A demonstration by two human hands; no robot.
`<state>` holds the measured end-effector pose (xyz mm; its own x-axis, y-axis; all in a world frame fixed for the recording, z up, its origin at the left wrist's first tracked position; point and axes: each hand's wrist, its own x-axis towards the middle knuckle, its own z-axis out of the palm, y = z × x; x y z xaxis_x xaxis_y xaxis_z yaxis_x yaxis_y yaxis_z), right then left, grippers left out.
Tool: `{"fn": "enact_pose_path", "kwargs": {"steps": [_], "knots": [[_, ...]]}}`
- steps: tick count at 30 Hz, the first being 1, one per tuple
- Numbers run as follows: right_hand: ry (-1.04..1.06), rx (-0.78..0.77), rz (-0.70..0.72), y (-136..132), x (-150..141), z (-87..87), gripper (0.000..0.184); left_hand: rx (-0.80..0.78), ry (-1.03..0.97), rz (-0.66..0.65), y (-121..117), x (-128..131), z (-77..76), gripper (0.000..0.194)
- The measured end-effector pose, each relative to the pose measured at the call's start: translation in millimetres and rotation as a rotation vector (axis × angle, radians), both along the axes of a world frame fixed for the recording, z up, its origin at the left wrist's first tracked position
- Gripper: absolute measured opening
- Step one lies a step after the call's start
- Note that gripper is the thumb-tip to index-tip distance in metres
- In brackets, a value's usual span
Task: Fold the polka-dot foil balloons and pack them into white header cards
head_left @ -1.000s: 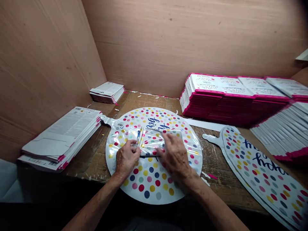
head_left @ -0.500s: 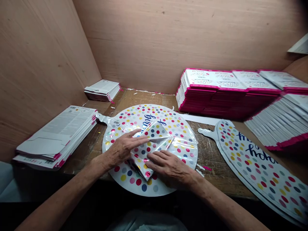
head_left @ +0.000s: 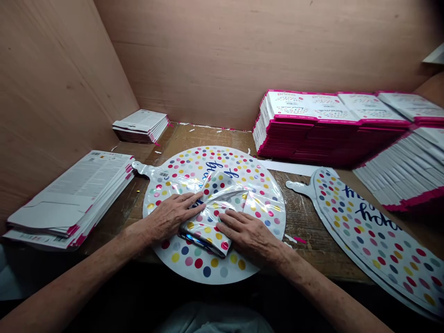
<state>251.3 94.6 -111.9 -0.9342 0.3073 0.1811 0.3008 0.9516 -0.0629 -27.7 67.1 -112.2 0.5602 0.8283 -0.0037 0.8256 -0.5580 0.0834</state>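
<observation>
A folded foil balloon (head_left: 213, 222) with coloured dots lies on a flat, round foil balloon (head_left: 208, 266) of the same dotted pattern, whose tail points to the left. My left hand (head_left: 171, 215) rests on the left side of the folded balloon, fingers stretched out over its edge. My right hand (head_left: 248, 233) presses on its right side, fingers laid flat and slightly bent. A loose fold stands a little raised between the hands. Blue lettering on the flat balloon is partly covered by the folded one.
Left, a stack of white card packets (head_left: 69, 194) stands beside the balloon's tail, with a smaller stack (head_left: 140, 122) behind. Pink-edged packets (head_left: 312, 125) fill the back right. More flat dotted balloons (head_left: 378, 240) lie at right. Paper scraps (head_left: 298, 239) dot the tabletop.
My left hand has moved down and left, with its fingers now lower on the folded balloon. The folded balloon's top flap has shifted and lies flatter. My right hand has moved slightly right.
</observation>
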Motion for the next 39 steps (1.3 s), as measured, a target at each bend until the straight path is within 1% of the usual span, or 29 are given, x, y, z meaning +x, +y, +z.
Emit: {"fn": "enact_pose_path", "kwargs": {"steps": [3, 5, 6, 8, 10, 12, 13, 14, 15, 17, 19, 21, 22, 23, 24, 27, 28, 29, 31, 32, 34, 35, 36, 37, 38, 39], "knots": [[-0.011, -0.016, -0.039, 5.6, -2.3, -0.4, 0.041, 0.009, -0.029, 0.001, 3.5, -7.5, 1.1, 0.068], [0.020, -0.074, -0.031, 11.9, -2.8, -0.9, 0.039, 0.007, -0.093, -0.030, 7.0, -11.9, 5.3, 0.064], [0.067, -0.129, -0.035, 15.6, -2.1, -1.2, 0.037, -0.001, -0.127, -0.051, 9.0, -13.7, 8.1, 0.062], [0.199, -0.312, -0.088, 23.6, 0.0, -1.8, 0.035, -0.034, -0.182, -0.065, 12.8, -16.2, 12.7, 0.060], [0.318, -0.547, -0.199, 31.0, 0.8, -1.8, 0.031, -0.080, -0.224, -0.035, 16.1, -16.9, 13.5, 0.056], [0.410, -0.745, -0.352, 37.2, -2.8, -1.6, 0.031, -0.122, -0.275, 0.020, 19.1, -14.8, 9.3, 0.040], [0.461, -0.801, -0.437, 40.1, -6.5, -1.8, 0.031, -0.136, -0.309, 0.067, 20.7, -12.3, 5.7, 0.030], [0.516, -0.820, -0.526, 42.9, -11.2, -2.4, 0.029, -0.142, -0.353, 0.129, 22.4, -8.7, 1.7, 0.025], [0.564, -0.814, -0.615, 45.9, -16.7, -3.5, 0.028, -0.138, -0.402, 0.204, 24.2, -3.9, -2.3, 0.027], [0.610, -0.745, -0.775, 52.3, -28.0, -7.0, 0.029, -0.097, -0.498, 0.365, 28.4, 8.5, -8.4, 0.034], [0.584, -0.621, -0.905, 59.1, -37.5, -11.5, 0.037, -0.009, -0.544, 0.507, 33.3, 22.9, -11.0, 0.037], [0.519, -0.470, -0.994, 65.2, -43.5, -15.9, 0.043, 0.103, -0.521, 0.630, 38.3, 35.4, -11.1, 0.039], [0.486, -0.401, -1.019, 67.6, -45.1, -17.8, 0.042, 0.150, -0.503, 0.669, 40.7, 39.8, -11.1, 0.039], [0.459, -0.355, -1.033, 69.4, -45.9, -19.3, 0.041, 0.187, -0.497, 0.681, 42.8, 42.4, -11.3, 0.038], [0.446, -0.335, -1.040, 70.4, -45.9, -20.3, 0.039, 0.214, -0.503, 0.664, 44.3, 43.1, -12.2, 0.035], [0.519, -0.402, -0.988, 68.6, -42.0, -19.0, 0.038, 0.218, -0.552, 0.508, 44.6, 35.3, -17.5, 0.030], [0.580, -0.433, -0.934, 66.4, -39.6, -17.1, 0.037, 0.203, -0.563, 0.452, 42.8, 30.7, -19.3, 0.028], [0.640, -0.461, -0.844, 63.7, -36.6, -14.9, 0.034, 0.182, -0.565, 0.408, 40.1, 25.8, -20.5, 0.027], [0.684, -0.496, -0.573, 57.3, -29.4, -10.6, 0.025, 0.157, -0.560, 0.332, 32.5, 17.0, -20.7, 0.025], [0.656, -0.489, -0.412, 53.9, -25.2, -9.3, 0.022, 0.162, -0.547, 0.293, 28.2, 13.5, -19.8, 0.024], [0.524, -0.413, -0.127, 47.6, -16.4, -9.2, 0.023, 0.205, -0.499, 0.218, 20.5, 7.7, -17.2, 0.027], [0.448, -0.350, -0.036, 45.0, -12.3, -10.0, 0.024, 0.230, -0.470, 0.180, 17.8, 5.3, -16.1, 0.032], [0.382, -0.289, 0.018, 42.9, -8.7, -11.1, 0.025, 0.243, -0.444, 0.139, 16.2, 2.9, -15.4, 0.038], [0.328, -0.248, 0.040, 41.6, -6.0, -11.9, 0.027, 0.236, -0.425, 0.094, 15.7, 0.5, -15.1, 0.043], [0.286, -0.240, 0.034, 41.2, -4.5, -12.1, 0.029, 0.207, -0.417, 0.052, 16.0, -1.6, -14.9, 0.045], [0.260, -0.262, 0.003, 42.1, -4.6, -11.6, 0.028, 0.159, -0.420, 0.020, 17.2, -3.4, -14.7, 0.044]]}}
